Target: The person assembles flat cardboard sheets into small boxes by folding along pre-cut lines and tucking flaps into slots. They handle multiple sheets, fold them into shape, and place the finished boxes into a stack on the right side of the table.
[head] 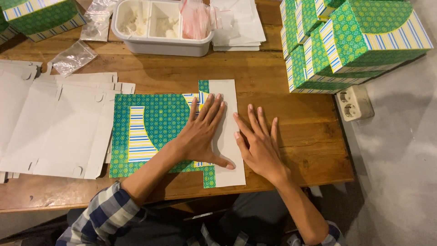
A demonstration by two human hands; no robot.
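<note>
A flat, unfolded cardboard box blank (150, 132), green patterned with blue and yellow stripes, lies on the wooden table (296, 136). Its right panel (225, 98) is folded over and shows its white inside. My left hand (202, 132) lies flat on that fold, fingers spread, pressing down. My right hand (257, 141) rests flat beside it, fingertips touching the white panel's right edge. Neither hand grips anything.
A stack of white, face-down box blanks (50, 123) lies at the left. Assembled green boxes (355, 41) are piled at the right back. A white divided tub (154, 27) with plastic bags stands at the back, and a socket strip (354, 102) sits at the table's right edge.
</note>
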